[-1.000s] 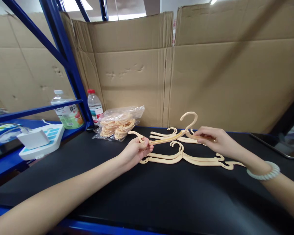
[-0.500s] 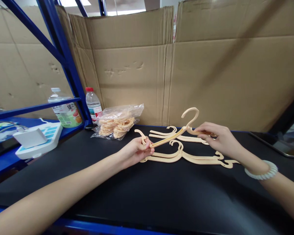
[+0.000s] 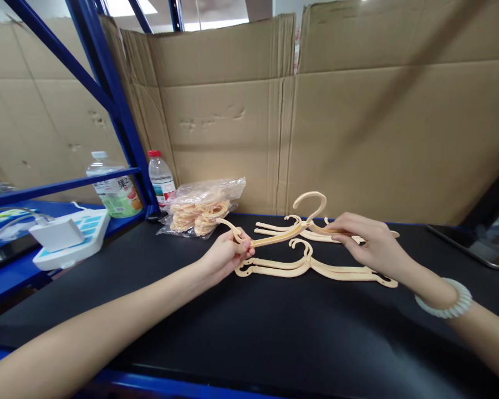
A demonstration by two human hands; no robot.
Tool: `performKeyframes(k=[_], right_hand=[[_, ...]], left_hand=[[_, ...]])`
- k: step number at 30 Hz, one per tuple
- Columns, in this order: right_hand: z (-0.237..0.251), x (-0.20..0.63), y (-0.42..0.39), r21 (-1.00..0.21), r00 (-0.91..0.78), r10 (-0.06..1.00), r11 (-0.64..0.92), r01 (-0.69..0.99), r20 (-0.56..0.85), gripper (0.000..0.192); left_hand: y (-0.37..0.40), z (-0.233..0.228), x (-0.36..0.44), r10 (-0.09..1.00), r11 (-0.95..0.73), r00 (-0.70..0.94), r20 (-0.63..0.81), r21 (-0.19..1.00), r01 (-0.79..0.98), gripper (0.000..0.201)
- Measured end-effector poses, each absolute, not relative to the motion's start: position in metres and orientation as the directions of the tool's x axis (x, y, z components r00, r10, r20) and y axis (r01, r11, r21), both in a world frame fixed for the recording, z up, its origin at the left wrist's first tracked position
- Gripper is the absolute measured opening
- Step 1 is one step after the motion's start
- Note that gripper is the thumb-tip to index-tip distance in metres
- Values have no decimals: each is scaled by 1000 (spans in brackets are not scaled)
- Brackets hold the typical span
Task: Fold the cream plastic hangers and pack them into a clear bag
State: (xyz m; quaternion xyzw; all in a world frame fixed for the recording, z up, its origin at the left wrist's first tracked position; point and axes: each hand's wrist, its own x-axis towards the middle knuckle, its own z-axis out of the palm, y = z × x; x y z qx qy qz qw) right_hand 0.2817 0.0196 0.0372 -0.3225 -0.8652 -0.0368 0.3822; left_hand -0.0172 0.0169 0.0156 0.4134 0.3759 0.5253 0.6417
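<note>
Both hands pinch one hanger (image 3: pixel 289 233): left hand (image 3: pixel 228 256) at its left tip, right hand (image 3: pixel 368 244) on the right arm. Long axis runs left-right, just above the stack (image 3: pixel 311 267) on the worktop (image 3: pixel 233 332).

Held hanger (image 3: pixel 293 230) lowered, flatter, right hand (image 3: pixel 368 244) nearer table (image 3: pixel 249 327)

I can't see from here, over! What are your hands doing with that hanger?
Left hand and right hand each pinch one end of a cream hanger. Held above the black table. Two more hangers lie just beneath.
</note>
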Motion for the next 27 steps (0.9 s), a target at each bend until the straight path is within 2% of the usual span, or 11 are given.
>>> performKeyframes(k=[4,13,16,20,23,25,26,27], right_hand=[[37,280,19,-217,-453,609,722,657,652,18],[42,275,14,-395,-317,763,586,708,563,19],[44,278,18,-446,-238,795,529,722,558,18],[50,288,20,-541,-226,866,462,703,446,20],[56,299,16,-635,-273,902,430,642,335,25],[59,305,13,-683,-318,911,407,606,261,25],[59,308,11,-699,-345,911,397,595,225,23],[59,309,9,-714,-372,909,387,584,189,21]], left_hand=[[13,16,-14,995,62,91,-31,929,-365,23],[11,17,-10,997,-2,-74,-32,908,-418,20],[7,19,-7,997,20,-55,-48,901,-434,14],[-1,17,-1,990,133,16,-139,898,-419,13],[-14,12,4,980,158,157,-125,962,-222,20],[-28,10,7,946,-30,323,16,999,40,19],[-35,10,8,904,-215,406,133,963,162,19],[-41,11,9,827,-419,503,253,873,250,20]])
